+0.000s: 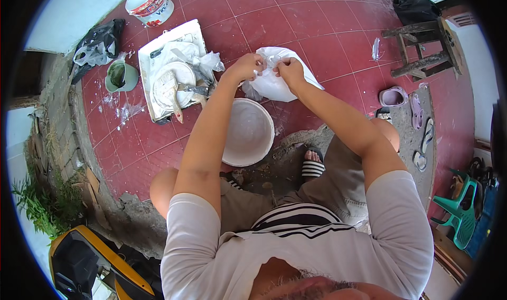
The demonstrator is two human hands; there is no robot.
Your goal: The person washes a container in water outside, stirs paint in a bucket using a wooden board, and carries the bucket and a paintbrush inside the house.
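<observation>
A white plastic bag [277, 87], bulging with something white, rests on the red tiles ahead of me. My left hand [247, 68] has its fingers closed on the gathered top of the bag at its left side. From the right, my right hand [290, 75] pinches the plastic of the same top. The exact grip of the fingertips is partly hidden. Just nearer to me than the bag stands a round whitish basin [268, 151], with pale residue on its inside, below and between my forearms.
Left of the basin lies a white tray [143, 62] holding a paintbrush [168, 88], a round lid and plastic. Beyond are a white-and-red bucket [153, 9], a green container [129, 79] and a black bag [108, 36]. A wooden stool [422, 62] and purple clogs [393, 97] stand right.
</observation>
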